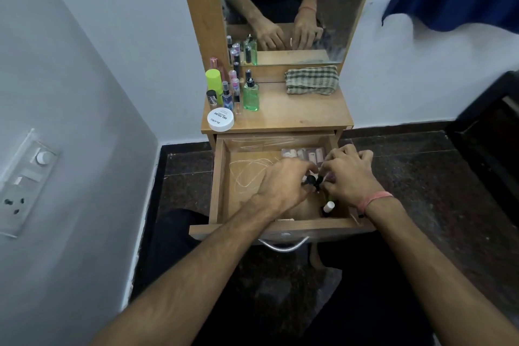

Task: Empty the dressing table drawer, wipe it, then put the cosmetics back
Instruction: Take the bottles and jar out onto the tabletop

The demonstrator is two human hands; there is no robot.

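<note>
The wooden drawer [222, 185] of the dressing table is pulled open. Both hands are inside it at the right. My left hand [283, 185] closes on small black-capped bottles [310, 179]. My right hand [348, 177] grips small bottles beside it, mostly hidden under the fingers. A row of small pinkish bottles [304, 154] lies at the drawer's back right. A white-capped bottle [328, 206] stands near the front right. Thin light string [247, 174] lies loose on the drawer's left floor.
On the table top [295, 112] stand several bottles at the left: a green glass bottle [250, 95], a yellow-capped can [214, 80], a white nail polish tub [220, 119]. A checked cloth [311, 80] lies folded under the mirror [323, 3]. A wall socket [16, 191] is at left.
</note>
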